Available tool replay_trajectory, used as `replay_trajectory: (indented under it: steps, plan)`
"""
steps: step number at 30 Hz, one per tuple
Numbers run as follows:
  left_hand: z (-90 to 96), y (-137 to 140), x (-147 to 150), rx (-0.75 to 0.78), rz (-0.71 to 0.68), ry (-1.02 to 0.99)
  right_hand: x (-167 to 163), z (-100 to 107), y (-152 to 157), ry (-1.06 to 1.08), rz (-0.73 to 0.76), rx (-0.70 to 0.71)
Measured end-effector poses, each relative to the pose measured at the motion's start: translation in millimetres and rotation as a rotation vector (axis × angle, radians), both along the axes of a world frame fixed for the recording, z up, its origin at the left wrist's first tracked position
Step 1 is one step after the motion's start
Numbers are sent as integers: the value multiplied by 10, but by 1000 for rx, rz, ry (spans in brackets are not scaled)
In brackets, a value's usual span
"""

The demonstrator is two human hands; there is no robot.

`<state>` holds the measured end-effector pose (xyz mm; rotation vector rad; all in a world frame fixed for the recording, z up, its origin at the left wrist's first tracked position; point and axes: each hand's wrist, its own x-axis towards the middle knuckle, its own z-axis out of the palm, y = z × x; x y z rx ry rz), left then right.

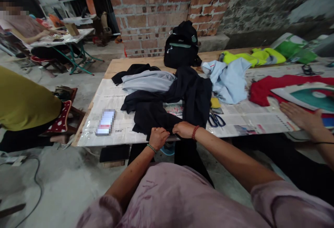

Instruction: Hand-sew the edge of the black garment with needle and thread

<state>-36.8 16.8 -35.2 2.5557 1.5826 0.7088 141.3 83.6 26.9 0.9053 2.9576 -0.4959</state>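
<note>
A crumpled dark garment [153, 115] lies at the front edge of the newspaper-covered table [87, 127]. My left hand [158, 137] pinches its near edge, fingers closed. Just to the right, my right hand [184, 129] is closed on the same black cloth, its fingertips close to the left ones. What exactly lies between the fingertips is too small to make out. More dark cloth [197, 96] and a grey garment [148, 80] are heaped behind. Dark-handled scissors [216, 119] rest right of my right hand, below a yellow piece [215, 103].
A phone [105, 122] lies at left. Behind stand a black backpack [181, 45], a light blue garment [227, 80] and a neon yellow garment [254, 57]. At right, a co-worker's hand [300, 116] lies by red cloth [263, 89] and an iron [310, 96]. Another person [26, 99] sits left.
</note>
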Motion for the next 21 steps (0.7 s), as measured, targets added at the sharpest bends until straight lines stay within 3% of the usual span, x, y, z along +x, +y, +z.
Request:
replay_trajectory:
  steps: [4,11,21]
  plan:
    - [4,1,-4,-1,6,-4,-125,101,47,-193,145,65]
    - [-24,-5,-23,-37,19,8,-261,90,133,-291,221,12]
    - [-22,1,-28,-40,26,-48,-267,38,99,-264,153,-92]
